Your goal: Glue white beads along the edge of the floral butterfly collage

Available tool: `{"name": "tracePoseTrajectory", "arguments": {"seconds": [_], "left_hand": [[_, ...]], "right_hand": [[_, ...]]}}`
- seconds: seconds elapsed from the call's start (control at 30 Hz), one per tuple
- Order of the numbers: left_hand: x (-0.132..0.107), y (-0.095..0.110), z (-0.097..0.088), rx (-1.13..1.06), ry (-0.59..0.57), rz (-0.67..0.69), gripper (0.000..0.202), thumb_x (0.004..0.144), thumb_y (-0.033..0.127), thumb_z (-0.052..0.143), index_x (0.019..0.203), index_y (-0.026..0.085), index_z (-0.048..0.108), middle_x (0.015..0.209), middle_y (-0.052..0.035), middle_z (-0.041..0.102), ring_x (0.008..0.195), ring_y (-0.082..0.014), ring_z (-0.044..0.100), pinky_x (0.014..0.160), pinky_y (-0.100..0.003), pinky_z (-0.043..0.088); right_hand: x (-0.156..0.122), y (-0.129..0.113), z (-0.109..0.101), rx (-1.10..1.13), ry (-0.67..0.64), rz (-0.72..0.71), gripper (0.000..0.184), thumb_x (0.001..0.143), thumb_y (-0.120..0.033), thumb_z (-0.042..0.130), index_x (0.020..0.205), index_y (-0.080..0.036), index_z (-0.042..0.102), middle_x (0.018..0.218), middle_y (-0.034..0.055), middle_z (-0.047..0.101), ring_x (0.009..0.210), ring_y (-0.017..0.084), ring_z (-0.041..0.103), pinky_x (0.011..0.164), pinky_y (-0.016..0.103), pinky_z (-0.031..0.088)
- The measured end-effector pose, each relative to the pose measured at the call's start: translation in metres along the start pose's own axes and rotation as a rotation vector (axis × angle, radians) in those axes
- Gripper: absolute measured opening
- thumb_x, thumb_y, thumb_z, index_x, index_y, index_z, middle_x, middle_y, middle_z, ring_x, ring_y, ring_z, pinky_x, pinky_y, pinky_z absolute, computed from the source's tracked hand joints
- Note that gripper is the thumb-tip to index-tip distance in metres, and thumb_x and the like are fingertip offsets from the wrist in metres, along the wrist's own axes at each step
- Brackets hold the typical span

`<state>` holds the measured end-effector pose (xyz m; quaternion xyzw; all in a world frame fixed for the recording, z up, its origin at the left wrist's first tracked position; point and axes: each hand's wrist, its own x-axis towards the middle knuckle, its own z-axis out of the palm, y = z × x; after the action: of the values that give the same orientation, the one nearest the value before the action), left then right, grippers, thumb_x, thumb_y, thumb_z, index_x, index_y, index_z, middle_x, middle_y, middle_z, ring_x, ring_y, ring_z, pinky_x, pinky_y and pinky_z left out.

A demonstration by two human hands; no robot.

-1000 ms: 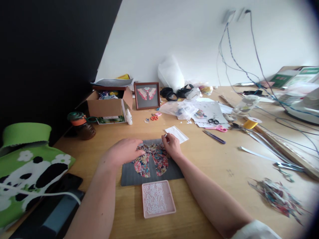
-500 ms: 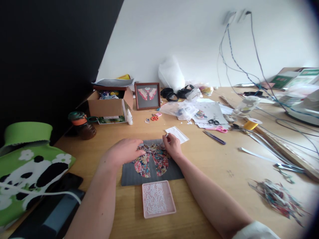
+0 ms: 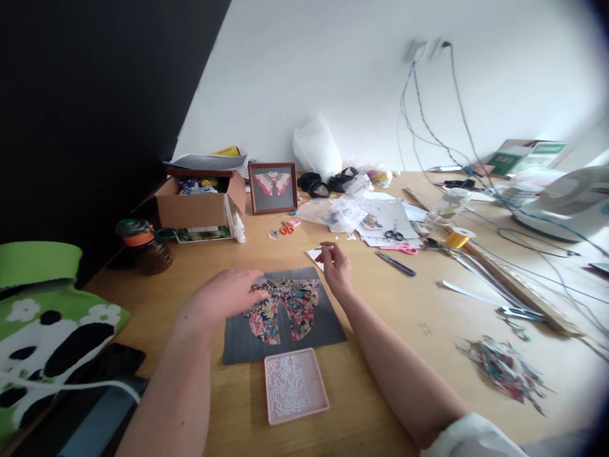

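Note:
My left hand (image 3: 232, 293) lies over the left edge of a floral fabric collar piece (image 3: 304, 301), fingers stretched and thumb apart. The collar is spread on a dark grey sheet (image 3: 328, 330), with small beads or gems along its neckline. Beyond the sheet's right edge, my right hand (image 3: 335, 266) is raised with its fingers pinched together. Something small and pale shows at the fingertips, too small to name. Behind that hand lies a white packet (image 3: 314, 255), partly covered. A pink square tray (image 3: 322, 400) of small white beads stands in front of the sheet.
A framed collar (image 3: 273, 188), a cardboard box (image 3: 190, 212) and a white bottle (image 3: 239, 230) stand at the back. Orange scissors (image 3: 287, 228), pink scissors (image 3: 404, 248) and purple-handled snips (image 3: 396, 264) lie beyond my hands. Fabric scraps (image 3: 507, 368) lie at right, a drink bottle (image 3: 145, 246) at left.
My right hand has moved away from the collar's right neckline to beyond the sheet, over the white packet. My left hand stays on the collar. The whole view has shifted slightly.

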<state>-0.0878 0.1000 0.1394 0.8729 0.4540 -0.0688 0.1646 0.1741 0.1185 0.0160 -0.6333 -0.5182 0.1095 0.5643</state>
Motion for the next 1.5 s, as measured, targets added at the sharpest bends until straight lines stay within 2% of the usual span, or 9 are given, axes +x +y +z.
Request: {"name": "tracePoseTrajectory", "arguments": {"seconds": [0.07, 0.17, 0.27, 0.37, 0.53, 0.8, 1.0, 1.3, 1.5], "left_hand": [[0.0, -0.002, 0.0, -0.006, 0.002, 0.0, 0.047, 0.094, 0.038, 0.051, 0.135, 0.014, 0.053, 0.131, -0.0125, 0.059, 0.119, -0.0292, 0.056, 0.1, -0.04, 0.042], [0.0, -0.003, 0.001, -0.015, 0.004, 0.007, 0.048, 0.094, 0.039, 0.051, 0.135, 0.015, 0.052, 0.132, -0.012, 0.058, 0.119, -0.0284, 0.055, 0.101, -0.039, 0.042], [0.001, -0.002, 0.003, -0.011, 0.007, 0.019, 0.048, 0.094, 0.039, 0.05, 0.136, 0.015, 0.052, 0.135, -0.0116, 0.056, 0.122, -0.0278, 0.053, 0.103, -0.039, 0.04], [0.0, 0.002, 0.003, 0.005, 0.011, 0.03, 0.047, 0.094, 0.037, 0.049, 0.135, 0.015, 0.052, 0.134, -0.012, 0.057, 0.122, -0.0281, 0.054, 0.103, -0.039, 0.04], [-0.003, 0.008, 0.003, 0.024, 0.017, 0.008, 0.043, 0.093, 0.038, 0.049, 0.131, 0.021, 0.056, 0.129, -0.0105, 0.061, 0.117, -0.029, 0.058, 0.098, -0.039, 0.044], [-0.002, 0.011, 0.005, 0.035, 0.012, 0.021, 0.041, 0.092, 0.039, 0.049, 0.128, 0.021, 0.058, 0.132, -0.0103, 0.059, 0.122, -0.0291, 0.054, 0.101, -0.039, 0.042], [-0.001, 0.012, 0.005, 0.04, 0.007, 0.021, 0.041, 0.093, 0.039, 0.049, 0.129, 0.02, 0.058, 0.132, -0.0111, 0.059, 0.121, -0.0291, 0.055, 0.101, -0.04, 0.042], [-0.001, 0.012, 0.005, 0.04, 0.0, 0.01, 0.042, 0.092, 0.04, 0.048, 0.128, 0.021, 0.058, 0.128, -0.0119, 0.061, 0.117, -0.0307, 0.058, 0.097, -0.041, 0.044], [0.002, 0.01, 0.007, 0.028, 0.003, 0.009, 0.042, 0.092, 0.038, 0.049, 0.128, 0.019, 0.058, 0.13, -0.0119, 0.06, 0.12, -0.0302, 0.056, 0.099, -0.041, 0.043]], "right_hand": [[0.01, 0.005, -0.014, -0.033, -0.005, 0.053, 0.028, 0.092, -0.034, 0.039, 0.106, -0.02, 0.058, 0.071, 0.0014, 0.068, 0.071, 0.019, 0.065, 0.069, 0.028, 0.044], [0.015, 0.017, -0.035, -0.24, -0.132, 0.078, 0.023, 0.087, -0.021, 0.04, 0.1, -0.021, 0.059, 0.083, 0.0034, 0.072, 0.08, 0.02, 0.065, 0.071, 0.028, 0.043], [0.007, 0.027, -0.051, -0.463, -0.28, -0.028, 0.024, 0.085, -0.014, 0.041, 0.097, -0.02, 0.06, 0.092, 0.0064, 0.072, 0.086, 0.021, 0.064, 0.072, 0.028, 0.042], [-0.005, 0.033, -0.057, -0.602, -0.344, -0.116, 0.025, 0.086, -0.011, 0.041, 0.1, -0.018, 0.061, 0.091, 0.0092, 0.069, 0.089, 0.022, 0.063, 0.075, 0.028, 0.041], [-0.01, 0.035, -0.055, -0.732, -0.391, -0.169, 0.023, 0.094, -0.019, 0.041, 0.1, -0.017, 0.063, 0.086, 0.0091, 0.067, 0.092, 0.023, 0.061, 0.078, 0.028, 0.04], [0.001, 0.04, -0.052, -0.736, -0.456, -0.205, 0.018, 0.093, -0.018, 0.049, 0.104, -0.017, 0.064, 0.105, 0.0107, 0.068, 0.103, 0.022, 0.061, 0.088, 0.028, 0.04], [0.016, 0.047, -0.044, -0.787, -0.492, -0.192, 0.02, 0.094, -0.02, 0.048, 0.108, -0.017, 0.063, 0.106, 0.0109, 0.068, 0.108, 0.022, 0.06, 0.089, 0.027, 0.039], [0.025, 0.047, -0.046, -0.863, -0.405, -0.102, 0.021, 0.093, -0.022, 0.049, 0.107, -0.017, 0.063, 0.094, 0.0141, 0.07, 0.102, 0.028, 0.06, 0.083, 0.033, 0.04], [0.041, 0.036, -0.033, -0.753, -0.349, -0.143, 0.026, 0.09, -0.014, 0.052, 0.114, -0.017, 0.062, 0.106, 0.0134, 0.068, 0.106, 0.025, 0.059, 0.088, 0.032, 0.042]]}}
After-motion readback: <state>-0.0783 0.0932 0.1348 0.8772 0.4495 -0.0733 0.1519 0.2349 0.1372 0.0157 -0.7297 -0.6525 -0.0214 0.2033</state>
